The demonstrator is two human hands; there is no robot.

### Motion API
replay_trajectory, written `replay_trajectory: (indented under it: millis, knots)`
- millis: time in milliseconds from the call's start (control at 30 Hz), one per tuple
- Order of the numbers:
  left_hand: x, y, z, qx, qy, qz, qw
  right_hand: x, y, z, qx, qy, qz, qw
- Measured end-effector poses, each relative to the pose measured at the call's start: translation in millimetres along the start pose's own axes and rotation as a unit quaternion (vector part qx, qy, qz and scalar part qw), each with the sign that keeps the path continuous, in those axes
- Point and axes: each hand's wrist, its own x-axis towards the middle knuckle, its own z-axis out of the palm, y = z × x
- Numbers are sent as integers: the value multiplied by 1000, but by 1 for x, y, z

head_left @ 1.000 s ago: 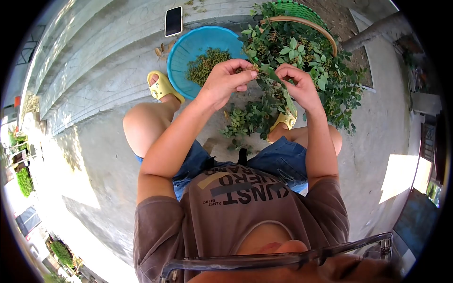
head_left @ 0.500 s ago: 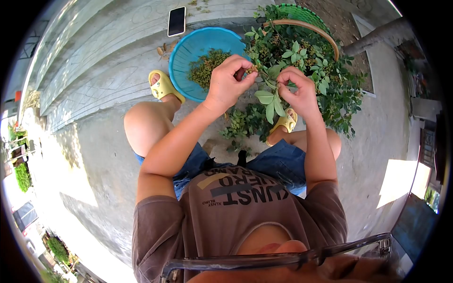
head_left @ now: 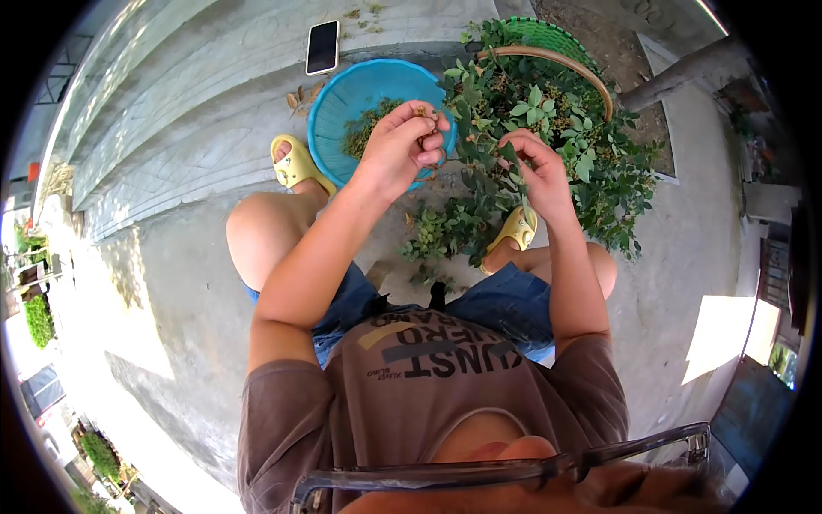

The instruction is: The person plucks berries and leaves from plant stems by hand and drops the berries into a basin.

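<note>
My left hand (head_left: 400, 150) is over the right side of a blue plastic basin (head_left: 330, 116), its fingers closed around a small brownish berry cluster (head_left: 425, 120). Inside the basin lies a heap of small green-brown berry clusters (head_left: 364, 128), partly covered by that hand. To the right, my right hand (head_left: 541, 174) pinches a green leafy sprig (head_left: 512, 159) in front of a basket of leafy branches. These branches (head_left: 535, 107) carry small berries and spill over the rim of the green woven basket (head_left: 552, 34).
An arched wooden handle (head_left: 591, 64) spans the basket. A phone (head_left: 323, 48) lies on the concrete step beyond the basin. Cut leafy branches (head_left: 441, 227) lie on the ground between my feet, which wear yellow clogs (head_left: 295, 163). Concrete steps (head_left: 171, 128) rise at the left.
My left hand has moved left from the sprig to above the basin, carrying the berry cluster. My right hand has lowered slightly, still with the sprig, whose leaves now hang differently.
</note>
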Motion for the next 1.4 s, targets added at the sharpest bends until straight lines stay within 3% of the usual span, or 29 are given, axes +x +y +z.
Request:
replay_trajectory:
  millis: [67, 133, 267, 367, 400, 467, 567, 767, 967, 1033, 1100, 1167, 1200, 1267, 1300, 1367, 1400]
  knots:
    - [-1, 1, -1, -8, -25, -9, 1000, 0, -2, 0, 12, -10, 13, 1000]
    - [-5, 2, 3, 24, -44, -35, 998, 1, -5, 4, 123, -40, 49, 990]
    - [-10, -2, 5, 15, -93, -37, 995, -4, 2, 11, 214, 15, 131, 968]
    - [-16, -4, 17, 197, -28, 85, 976, 0, 3, 9, 151, -30, 86, 984]
    - [-15, -5, 14, 196, -26, 86, 977, 1, 3, 9, 121, -51, 64, 989]
    - [-11, -7, 8, 469, -44, 292, 832, 1, -2, 13, 125, -55, 69, 988]
    - [-17, -7, 16, 490, 10, 297, 819, 1, -4, 15, 152, -54, 73, 984]
    - [-15, -9, 17, 556, -1, 393, 733, 0, -3, 16, 161, -47, 84, 982]
    - [-11, -13, 12, 582, -9, 432, 689, -3, 1, 15, 183, -53, 102, 976]
    - [-11, -13, 13, 581, -11, 435, 687, -5, 9, 14, 252, -44, 149, 955]
    - [-12, -11, 15, 580, -14, 439, 686, -6, 11, 17, 241, -32, 134, 961]
    - [-15, -7, 18, 552, -16, 374, 745, -5, 9, 18, 230, -20, 120, 965]
    - [-11, -9, 13, 552, -16, 374, 745, -4, 9, 18, 224, -30, 127, 966]
    - [-1, -15, 0, 466, -53, 320, 823, -3, 8, 17, 218, -40, 134, 966]
    - [-4, -14, 4, 466, -53, 320, 823, -4, 8, 17, 209, -39, 141, 967]
    - [-12, -11, 12, 266, -25, 78, 960, -4, 7, 18, 200, -38, 148, 968]
    - [-11, -11, 11, 266, -25, 78, 960, -3, 5, 19, 223, -37, 147, 963]
